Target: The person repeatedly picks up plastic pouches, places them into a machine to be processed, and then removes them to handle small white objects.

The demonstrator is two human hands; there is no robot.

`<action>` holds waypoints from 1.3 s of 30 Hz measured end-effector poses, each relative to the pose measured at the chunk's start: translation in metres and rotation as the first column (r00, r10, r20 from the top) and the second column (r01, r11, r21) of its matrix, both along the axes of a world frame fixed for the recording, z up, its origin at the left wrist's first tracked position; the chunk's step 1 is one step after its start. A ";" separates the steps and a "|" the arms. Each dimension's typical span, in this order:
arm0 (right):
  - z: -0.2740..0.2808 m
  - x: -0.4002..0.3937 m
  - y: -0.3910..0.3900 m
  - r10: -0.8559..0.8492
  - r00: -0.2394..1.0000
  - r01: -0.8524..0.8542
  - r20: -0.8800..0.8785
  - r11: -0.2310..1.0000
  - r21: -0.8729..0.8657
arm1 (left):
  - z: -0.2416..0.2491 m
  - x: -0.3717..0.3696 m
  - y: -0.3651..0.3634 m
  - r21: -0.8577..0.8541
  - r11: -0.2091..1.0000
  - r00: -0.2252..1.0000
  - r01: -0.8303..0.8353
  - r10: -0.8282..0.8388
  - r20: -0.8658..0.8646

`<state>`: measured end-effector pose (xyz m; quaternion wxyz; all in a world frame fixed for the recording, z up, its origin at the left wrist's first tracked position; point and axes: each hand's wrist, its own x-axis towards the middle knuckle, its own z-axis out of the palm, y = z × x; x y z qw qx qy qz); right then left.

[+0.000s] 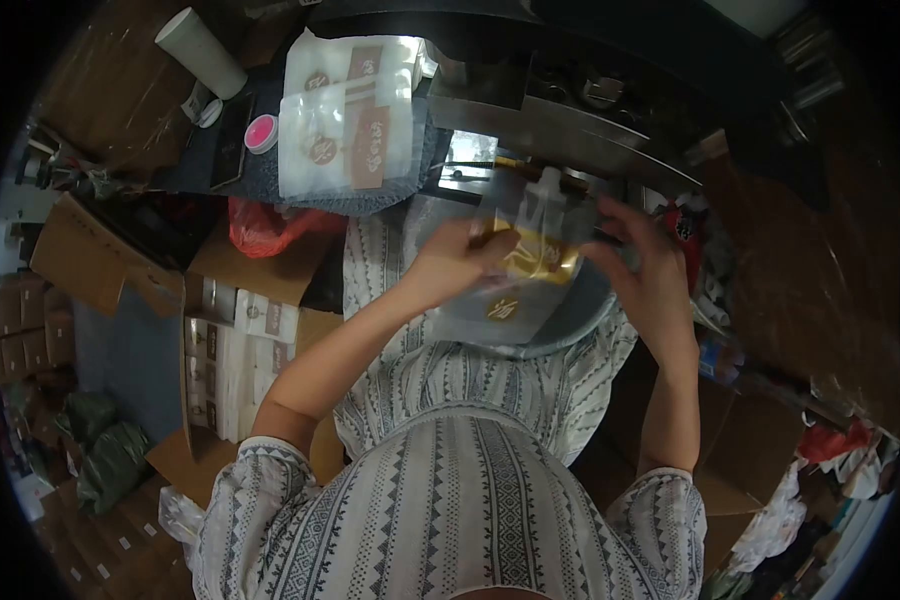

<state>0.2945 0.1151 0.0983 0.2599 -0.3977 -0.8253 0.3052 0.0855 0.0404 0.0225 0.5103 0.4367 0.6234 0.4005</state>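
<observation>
My left hand point(457, 262) pinches the left side of a clear spout pouch point(540, 258) with a gold printed band, the thumb lying over its front. The pouch's pale spout point(547, 182) points up, away from me. Beside the pouch's right edge is my right hand point(642, 268), its thumb and fingers apart; the thumb tip is close to the edge, and blur hides whether it touches. Another clear bag with a gold logo point(502, 308) shows below, over a grey-blue basin point(598, 322) on my lap.
Printed clear packets point(345, 125) lie on the bench ahead, near a pink-topped round tub point(261, 134), a phone point(232, 140) and a white cup point(200, 52). A metal machine point(570, 125) stands in front. An open carton point(202, 400) with packed pouches is at left.
</observation>
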 end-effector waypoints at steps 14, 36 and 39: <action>-0.050 0.046 0.060 -0.317 0.879 0.187 0.357 0.916 0.354 | -0.030 -0.090 -0.029 0.301 0.942 0.056 0.149 0.296 -0.954; -0.016 -0.014 -0.002 0.004 0.980 -0.047 -0.201 0.977 -0.210 | 0.014 -0.001 -0.028 0.010 0.999 0.997 -0.040 0.041 -0.065; -0.005 0.013 -0.001 -0.055 0.997 0.054 0.058 0.998 0.012 | 0.002 -0.001 0.006 -0.062 0.992 0.983 -0.114 0.121 0.138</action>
